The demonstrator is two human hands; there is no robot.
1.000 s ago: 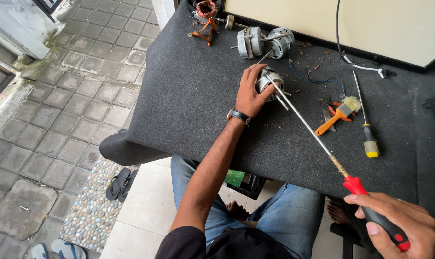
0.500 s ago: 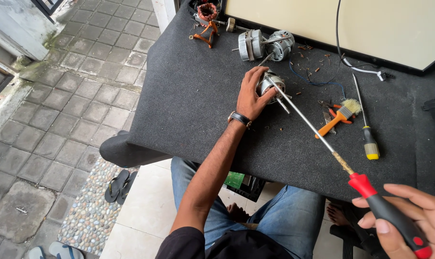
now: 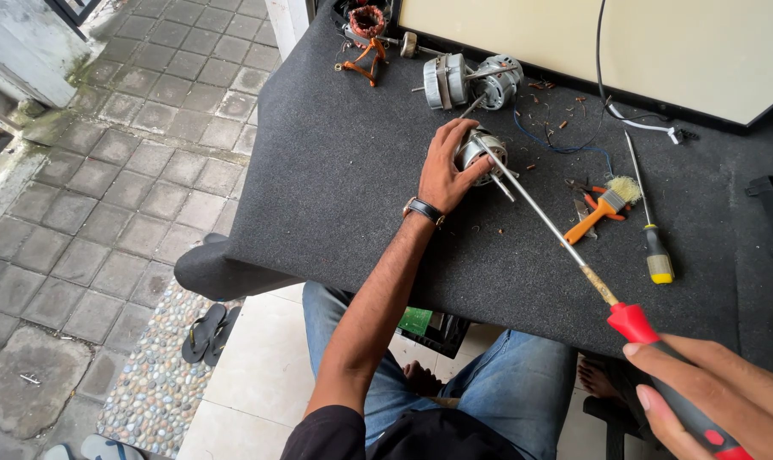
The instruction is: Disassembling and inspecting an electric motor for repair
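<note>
While gripped — two hands (image 3: pixel 450 170), one motor (image 3: pixel 482 153), one long screwdriver (image 3: pixel 574 255).

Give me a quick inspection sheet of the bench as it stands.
Surface: dark felt-covered table, scattered wire scraps.
Job's things: small motor part; long red-handled screwdriver, tip at the part.
Clutter: orange brush, yellow-handled screwdriver, second motor, copper winding.
Hands: left hand grips the motor part; right hand holds the screwdriver handle.
Cables: black cable, blue wire.
Surroundings: paved ground, sandals.
</note>
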